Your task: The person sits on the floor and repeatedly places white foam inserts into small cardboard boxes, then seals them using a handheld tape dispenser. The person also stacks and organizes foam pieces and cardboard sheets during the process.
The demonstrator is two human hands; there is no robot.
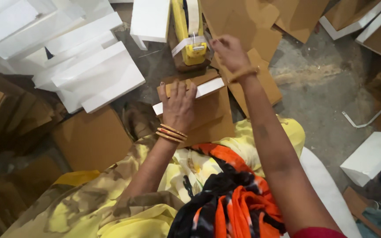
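So, working out from the flat brown cardboard panel (208, 112) on the lap: one white paper tape strip (199, 93) already runs along its far edge, other edges look bare, so I'd guess it's early days. Left hand (178, 105) lies flat on the panel, fingers spread, gripping nothing. Just beyond the panel, right hand (229, 53) pinches the tape end at the yellow tape dispenser (191, 31). Finished white boxes (80, 61) pile up further left.

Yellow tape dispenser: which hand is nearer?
Right. The right hand is just beside the yellow tape dispenser, fingertips at its white tape end. The left hand is lower in the frame, pressed flat on the brown cardboard piece.
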